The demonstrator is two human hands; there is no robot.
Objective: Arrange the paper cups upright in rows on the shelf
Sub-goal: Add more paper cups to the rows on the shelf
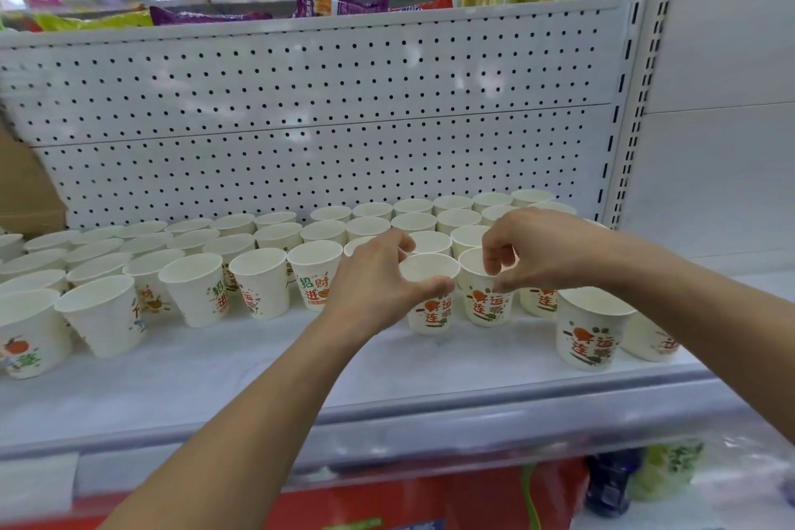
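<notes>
Paper this thin dents easily: my left hand (378,284) curls round the rim of one printed cup (431,312), my right hand (542,254) pinches the neighbouring cup (488,308), both upright near the shelf (258,379) front. Squeezing harder, or a stray knuckle, could topple the packed rows (327,230) behind.

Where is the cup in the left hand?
Head view, right of centre: the cup stands near the front of the shelf, left hand round it, just left of the neighbour cup the right hand pinches.
</notes>
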